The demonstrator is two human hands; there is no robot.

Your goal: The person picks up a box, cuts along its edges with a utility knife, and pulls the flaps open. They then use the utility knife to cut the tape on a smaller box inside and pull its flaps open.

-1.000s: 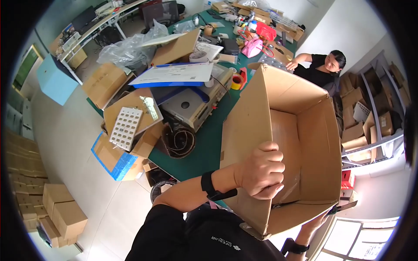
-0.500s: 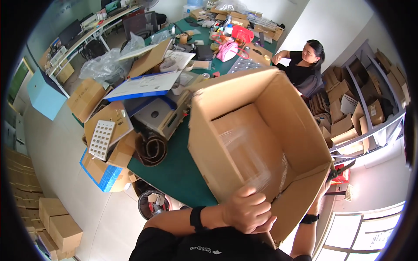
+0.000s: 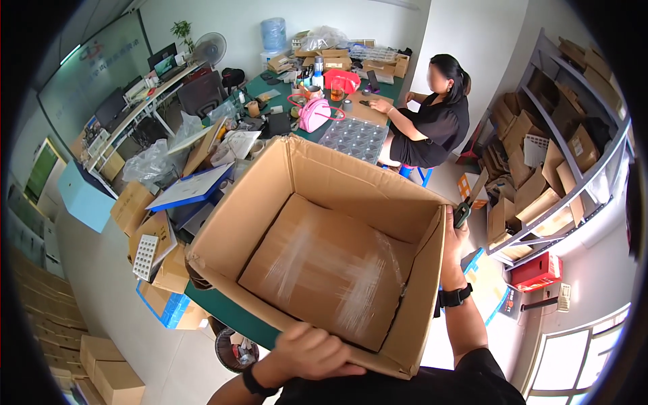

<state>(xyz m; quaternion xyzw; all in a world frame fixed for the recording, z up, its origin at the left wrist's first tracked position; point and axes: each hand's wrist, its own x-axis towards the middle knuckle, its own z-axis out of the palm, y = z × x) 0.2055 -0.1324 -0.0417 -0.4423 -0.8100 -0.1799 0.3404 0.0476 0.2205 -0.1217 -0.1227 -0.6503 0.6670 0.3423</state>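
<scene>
I hold a large open cardboard box in front of me, its empty inside facing up, with clear tape across the bottom. My left hand grips the near rim from below. My right hand presses the right wall of the box and also holds a small dark object between its fingers. A black watch sits on each wrist.
A green table lies under the box, cluttered with cartons and a blue folder. A seated person in black works at the far end near a pink bag. Metal shelves of flat cartons stand right; stacked boxes lower left.
The box has swung from tilted on its side to level with its opening upward. My left hand shifted along the near rim, and my right hand came up on the right wall.
</scene>
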